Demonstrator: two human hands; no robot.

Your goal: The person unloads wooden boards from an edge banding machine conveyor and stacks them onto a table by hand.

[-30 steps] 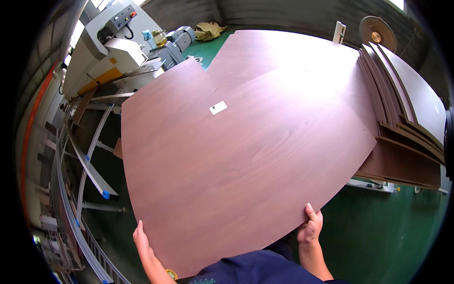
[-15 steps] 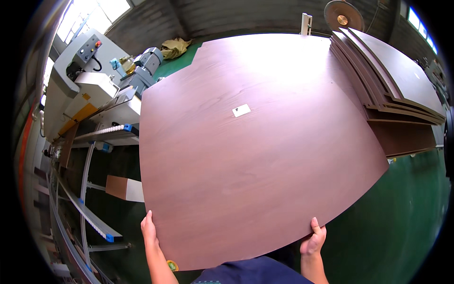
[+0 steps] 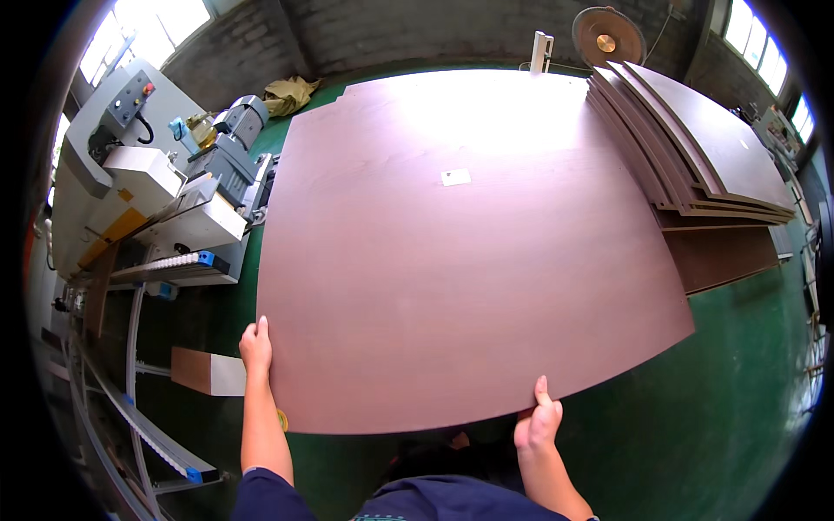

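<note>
A worker grips a broad brown wood-grain panel (image 3: 469,286) that fills the centre of the frame, the left hand (image 3: 255,349) clasping its left edge and the right hand (image 3: 539,423) its lower edge, thumb on top. A white label (image 3: 455,177) marks its upper part; similar boards (image 3: 725,143) lean in layers at upper right. The sheet looks stiff and probably heavy and awkward for its breadth, its smooth face perhaps slippery, its corners likely prone to chipping. Holding two edges well apart, fingers beneath, seems the surest grip.
</note>
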